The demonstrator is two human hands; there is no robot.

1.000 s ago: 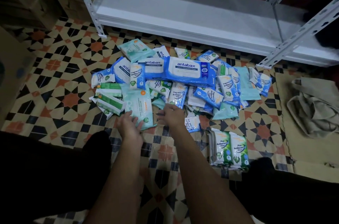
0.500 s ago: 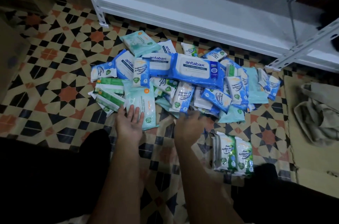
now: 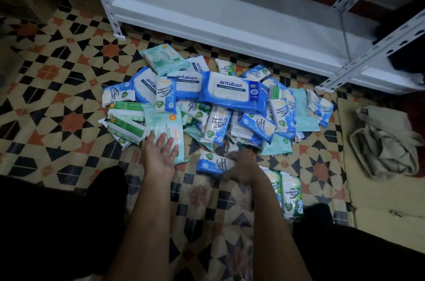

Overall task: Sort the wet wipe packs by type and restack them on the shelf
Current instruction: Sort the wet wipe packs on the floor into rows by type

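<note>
Pulled from the pile, a blue pack [image 3: 212,164] sits gripped in the right hand [image 3: 241,167]; left hand [image 3: 161,154] lies flat.

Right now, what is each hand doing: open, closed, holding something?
Left hand: open, straight fingers resting on the pale green pack.
Right hand: grips a small blue pack.

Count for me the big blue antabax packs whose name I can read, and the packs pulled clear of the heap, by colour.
Large blue antabax packs, name readable: 4
Green-and-white Pine packs set aside from the heap: 2
Small blue-and-white pack gripped by the right hand: 1
Total: 7
</note>
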